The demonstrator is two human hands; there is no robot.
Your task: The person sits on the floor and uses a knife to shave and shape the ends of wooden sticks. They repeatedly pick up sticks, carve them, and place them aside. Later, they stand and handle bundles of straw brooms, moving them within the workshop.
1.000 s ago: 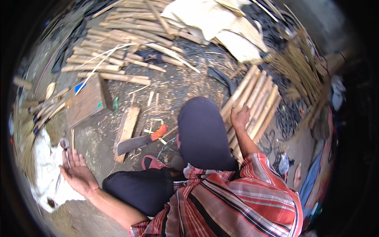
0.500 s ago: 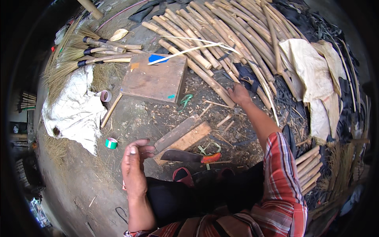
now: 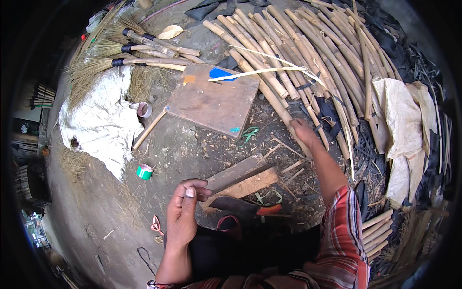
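My right hand [image 3: 304, 133] reaches forward with its fingers wrapped round a bamboo pole [image 3: 274, 100], close to the pole's near end. Part of the grip is hidden behind the back of the hand. Above my lap, my left hand [image 3: 186, 204] is raised, its fingers loosely bent and apart, with nothing visible in it. Beside that hand lie two wooden blocks [image 3: 243, 189] and a machete with a dark blade [image 3: 234, 204] and an orange handle [image 3: 269, 210]. Many more bamboo poles [image 3: 288, 43] are piled ahead on the right.
A square wooden board [image 3: 207, 103] stands mid-floor, a pale bamboo strip [image 3: 250, 73] across it. Grass brooms [image 3: 144, 61] and a white sack [image 3: 98, 118] lie left, near a green tape roll [image 3: 144, 171]. Beige sacks [image 3: 397, 120] and short sticks [image 3: 378, 231] are at right.
The view has shifted, so the scene sits further right and lower. The bamboo pole's end has come slightly nearer with my right hand on it. My left fingers are more bent.
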